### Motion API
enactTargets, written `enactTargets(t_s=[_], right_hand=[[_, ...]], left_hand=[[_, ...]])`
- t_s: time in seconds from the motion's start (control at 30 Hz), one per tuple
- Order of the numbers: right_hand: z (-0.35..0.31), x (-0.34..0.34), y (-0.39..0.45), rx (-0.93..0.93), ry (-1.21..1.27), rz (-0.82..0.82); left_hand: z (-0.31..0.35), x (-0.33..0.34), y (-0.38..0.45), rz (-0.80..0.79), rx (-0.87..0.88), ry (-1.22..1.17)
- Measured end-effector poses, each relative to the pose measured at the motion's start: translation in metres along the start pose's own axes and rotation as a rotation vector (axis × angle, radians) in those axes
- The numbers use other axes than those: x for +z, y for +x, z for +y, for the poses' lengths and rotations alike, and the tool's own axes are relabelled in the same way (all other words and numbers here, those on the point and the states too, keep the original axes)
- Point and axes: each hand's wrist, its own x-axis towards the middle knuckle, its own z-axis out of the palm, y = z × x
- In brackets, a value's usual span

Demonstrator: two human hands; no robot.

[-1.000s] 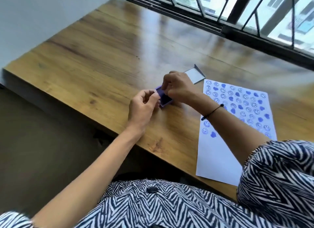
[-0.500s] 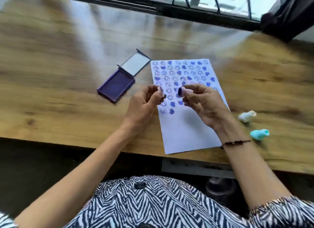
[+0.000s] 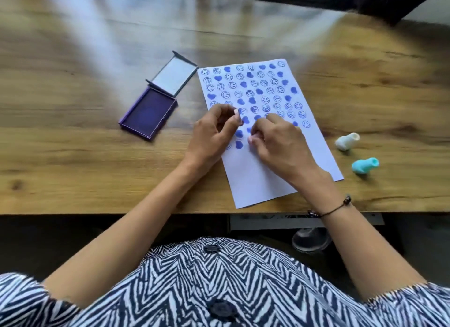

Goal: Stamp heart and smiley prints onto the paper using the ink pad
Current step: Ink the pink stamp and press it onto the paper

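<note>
A white paper point(image 3: 255, 180) lies on the wooden table point(image 3: 97, 168), its upper part covered with several rows of blue heart and smiley prints. The purple ink pad point(image 3: 148, 112) sits open to its left, with the lid point(image 3: 174, 76) folded back. My left hand point(image 3: 214, 134) hovers over the paper's left edge, pinching a small pinkish stamp between thumb and fingers. My right hand point(image 3: 280, 141) is curled fingers-down on the paper below the lowest prints, gripping a small pink stamp point(image 3: 251, 139) that is mostly hidden.
A white stamp point(image 3: 347, 141) and a teal stamp point(image 3: 365, 166) lie on their sides right of the paper. The table's front edge runs just below the paper's bottom corner. A window frame borders the far side.
Both hands left the ink pad and moved right over the paper. My right hand has since turned its stamp face down and lowered onto the sheet. The camera swung right and down.
</note>
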Motion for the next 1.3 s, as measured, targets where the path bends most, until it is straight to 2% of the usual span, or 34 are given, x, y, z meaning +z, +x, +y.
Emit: enactTargets(t_s=[0.33,0.77,0.93,1.0,1.13,1.3], right_hand=[[-0.005,0.004,0.006,-0.077,-0.215,-0.038],[-0.002,0.005,0.011,-0.086,-0.042,-0.043],[0.001,0.003,0.012,-0.071,-0.020,-0.071],[0.005,-0.002,0.011,-0.003,0.124,-0.024],[0.012,-0.019,0.002,0.260,0.562,0.249],[0.017,-0.025,-0.008,0.453,0.984,0.207]], left_hand=[[-0.001,-0.001,0.001,-0.020,-0.034,-0.032],[-0.002,0.001,0.002,-0.029,-0.010,0.006],[-0.004,-0.001,0.001,-0.029,-0.027,-0.059],[-0.004,-0.002,0.001,-0.019,-0.041,-0.105],[-0.005,-0.004,0.000,-0.020,-0.035,-0.142],[-0.002,-0.004,-0.002,-0.026,-0.013,-0.208]])
